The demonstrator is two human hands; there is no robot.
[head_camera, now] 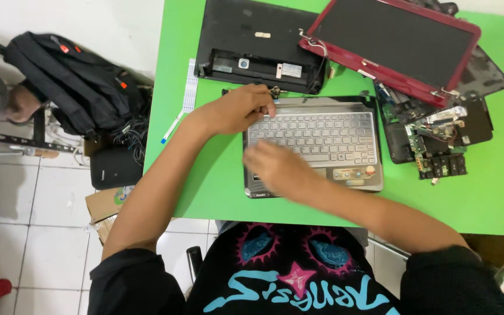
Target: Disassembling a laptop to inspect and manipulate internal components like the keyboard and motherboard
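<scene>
Green table, seen from above.

Surroundings:
- Black base shell, top centre, just behind laptop.
- Red-framed screen, top right, tilted, lying over dark parts.
- Circuit board w/ loose parts, just right of laptop.
- White ribbon cable, left of shell, running toward table's near-left.
- Backpack and cables on tiled floor, left of table.

Main item:
- Laptop, silver keyboard deck, centre of table. Long axis left–right; back edge faces shell, front edge faces person. No screen attached.

Hands:
- Left hand at deck's back-left corner, fingers curled together, tips touching the edge by the hinge. Can't tell if pinching anything.
- Right hand over deck's front-left, blurred; finger state can't be told.
</scene>
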